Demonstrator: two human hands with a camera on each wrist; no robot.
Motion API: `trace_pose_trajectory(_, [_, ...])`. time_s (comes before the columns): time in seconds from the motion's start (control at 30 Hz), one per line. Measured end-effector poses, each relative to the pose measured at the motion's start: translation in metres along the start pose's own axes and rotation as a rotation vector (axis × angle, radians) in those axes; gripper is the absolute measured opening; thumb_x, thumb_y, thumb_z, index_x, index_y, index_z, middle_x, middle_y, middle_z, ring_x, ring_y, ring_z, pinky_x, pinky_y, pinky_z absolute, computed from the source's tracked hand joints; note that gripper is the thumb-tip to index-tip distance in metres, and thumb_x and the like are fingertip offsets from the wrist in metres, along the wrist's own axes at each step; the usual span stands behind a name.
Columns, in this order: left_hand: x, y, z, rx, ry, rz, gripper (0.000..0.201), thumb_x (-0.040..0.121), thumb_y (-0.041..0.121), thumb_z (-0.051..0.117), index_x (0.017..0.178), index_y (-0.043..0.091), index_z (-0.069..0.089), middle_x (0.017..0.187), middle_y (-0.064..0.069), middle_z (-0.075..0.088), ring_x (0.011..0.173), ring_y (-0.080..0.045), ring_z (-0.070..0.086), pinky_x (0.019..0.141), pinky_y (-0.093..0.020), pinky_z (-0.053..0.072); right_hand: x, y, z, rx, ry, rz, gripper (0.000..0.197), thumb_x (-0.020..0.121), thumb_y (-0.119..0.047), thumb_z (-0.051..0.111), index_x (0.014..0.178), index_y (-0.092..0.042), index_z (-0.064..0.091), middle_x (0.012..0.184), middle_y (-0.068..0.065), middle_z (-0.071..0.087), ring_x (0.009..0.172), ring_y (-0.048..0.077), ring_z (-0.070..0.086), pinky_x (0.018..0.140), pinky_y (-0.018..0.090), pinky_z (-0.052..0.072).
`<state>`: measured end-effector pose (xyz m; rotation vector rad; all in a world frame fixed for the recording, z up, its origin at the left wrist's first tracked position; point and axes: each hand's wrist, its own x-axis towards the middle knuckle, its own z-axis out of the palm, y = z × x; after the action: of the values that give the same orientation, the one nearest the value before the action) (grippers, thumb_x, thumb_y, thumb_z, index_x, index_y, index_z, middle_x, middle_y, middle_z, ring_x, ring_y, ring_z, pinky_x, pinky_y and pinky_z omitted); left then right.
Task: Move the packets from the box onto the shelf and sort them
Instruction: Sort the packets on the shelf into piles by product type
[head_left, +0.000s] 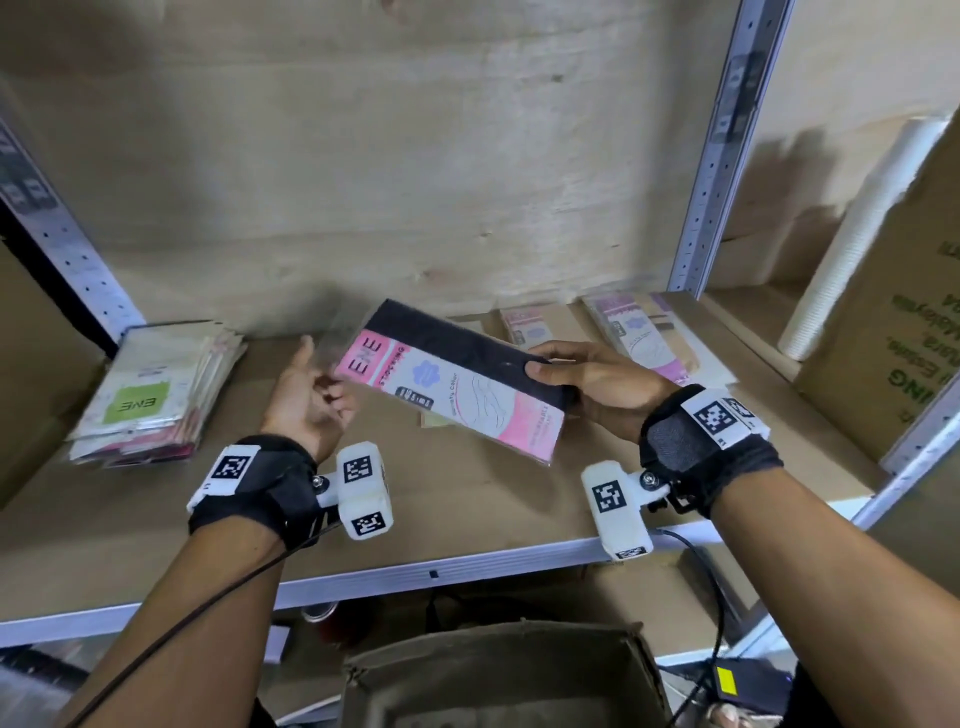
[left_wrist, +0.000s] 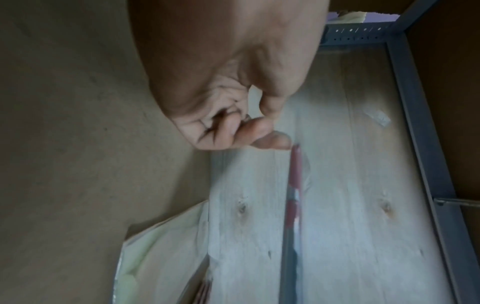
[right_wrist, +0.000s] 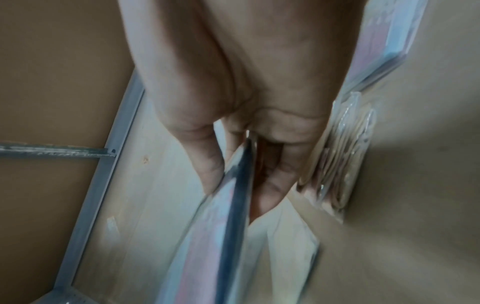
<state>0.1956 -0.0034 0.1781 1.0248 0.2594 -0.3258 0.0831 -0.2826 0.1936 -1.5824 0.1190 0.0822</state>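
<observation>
Holding a packet (head_left: 457, 384) label-up over the shelf (head_left: 467, 499), apparently to read it for sorting, the right hand (head_left: 597, 384) pinches its edge; the left hand (head_left: 306, 395) hangs relaxed, seemingly just clear.

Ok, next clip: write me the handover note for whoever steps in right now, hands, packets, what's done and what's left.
Right hand grips the pink-and-black stocking packet at its right end, held above the shelf.
Left hand is at the packet's left end; whether it pinches the edge is unclear.
Done: a stack with a green label lies at the shelf's left, and two pink stacks lie at the back right.
Left: set the held packet on its matching stack. The box stands below the shelf; its contents are not visible, so check it for more.
</observation>
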Motion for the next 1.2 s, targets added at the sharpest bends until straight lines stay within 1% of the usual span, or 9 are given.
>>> trace_pose_trajectory(0.13, [0.007,-0.007,-0.002,0.137,-0.003,0.019,0.051,0.099,0.057,0.043,0.097,0.014,0.069,0.073,0.000,0.074,0.058,-0.009,0.054,0.056,-0.018,0.042,0.004,-0.001,0.007,0.108,0.085,0.034,0.017,0.093,-0.012,0.063,0.109,-0.007,0.063,0.103,0.019,0.066,0.091,0.031,0.062,0.086,0.052,0.052])
trace_pose_trajectory(0.3, [-0.008,-0.025,0.017,0.601,-0.239,0.007,0.049,0.084,0.054,0.068,0.109,0.012,0.070,0.095,-0.005,0.079,0.069,-0.011,0.071,0.063,-0.020,0.058,0.009,0.003,0.028,0.187,0.191,0.005,0.015,0.090,-0.006,0.067,0.102,-0.005,0.058,0.091,0.020,0.066,0.053,0.020,0.065,0.043,0.028,0.049])
trace_pose_trajectory(0.37, [-0.014,-0.030,0.021,0.650,-0.317,0.010,0.046,0.081,0.044,0.075,0.110,0.009,0.070,0.095,-0.009,0.078,0.071,-0.014,0.071,0.065,-0.020,0.059,0.012,0.004,0.036,0.219,0.216,0.001,0.014,0.088,-0.001,0.067,0.091,-0.008,0.056,0.088,0.019,0.066,0.051,0.017,0.066,0.039,0.023,0.049])
trace_pose_trajectory(0.47, [-0.018,-0.033,0.020,0.669,-0.382,0.030,0.031,0.086,0.025,0.077,0.112,0.010,0.071,0.103,-0.012,0.077,0.081,-0.018,0.073,0.070,-0.021,0.060,0.019,0.007,0.047,0.243,0.229,0.003,0.026,0.084,0.004,0.070,0.082,-0.014,0.051,0.095,0.021,0.063,0.069,0.027,0.065,0.061,0.039,0.059])
trace_pose_trajectory(0.53, [-0.017,-0.033,0.018,0.665,-0.373,0.066,0.027,0.086,0.018,0.076,0.112,0.011,0.072,0.106,-0.010,0.077,0.085,-0.018,0.073,0.069,-0.021,0.060,0.021,0.009,0.051,0.201,0.230,0.002,0.029,0.082,0.005,0.071,0.084,-0.015,0.050,0.100,0.022,0.062,0.080,0.032,0.064,0.079,0.049,0.056])
trace_pose_trajectory(0.63, [-0.018,-0.030,0.015,0.671,-0.354,0.105,0.026,0.085,0.013,0.076,0.111,0.010,0.071,0.106,-0.011,0.077,0.082,-0.015,0.073,0.064,-0.019,0.058,0.025,0.009,0.052,0.098,0.219,-0.009,0.028,0.081,0.005,0.071,0.088,-0.014,0.051,0.095,0.016,0.065,0.086,0.031,0.063,0.090,0.051,0.052])
trace_pose_trajectory(0.8, [-0.017,-0.027,0.011,0.685,-0.332,0.153,0.033,0.086,0.011,0.076,0.117,0.006,0.069,0.105,-0.010,0.078,0.081,-0.014,0.074,0.065,-0.019,0.058,0.028,0.009,0.055,0.068,0.188,-0.001,0.029,0.082,0.005,0.070,0.101,-0.009,0.052,0.081,0.006,0.061,0.060,0.015,0.063,0.052,0.028,0.052])
trace_pose_trajectory(0.93, [-0.015,-0.025,0.007,0.700,-0.319,0.166,0.034,0.087,0.011,0.075,0.120,0.007,0.068,0.104,-0.008,0.078,0.084,-0.014,0.076,0.064,-0.019,0.057,0.029,0.010,0.057,0.027,0.183,0.014,0.031,0.082,0.003,0.071,0.105,-0.006,0.052,0.094,0.014,0.059,0.073,0.024,0.062,0.052,0.030,0.052])
trace_pose_trajectory(1.2, [-0.010,-0.017,-0.007,0.716,-0.204,0.163,0.032,0.097,0.010,0.063,0.128,0.008,0.064,0.112,-0.014,0.074,0.081,-0.018,0.071,0.063,-0.021,0.057,0.040,0.018,0.071,-0.127,0.196,-0.037,0.031,0.083,-0.003,0.074,0.106,-0.004,0.053,0.090,0.014,0.059,0.076,0.023,0.063,0.055,0.034,0.055])
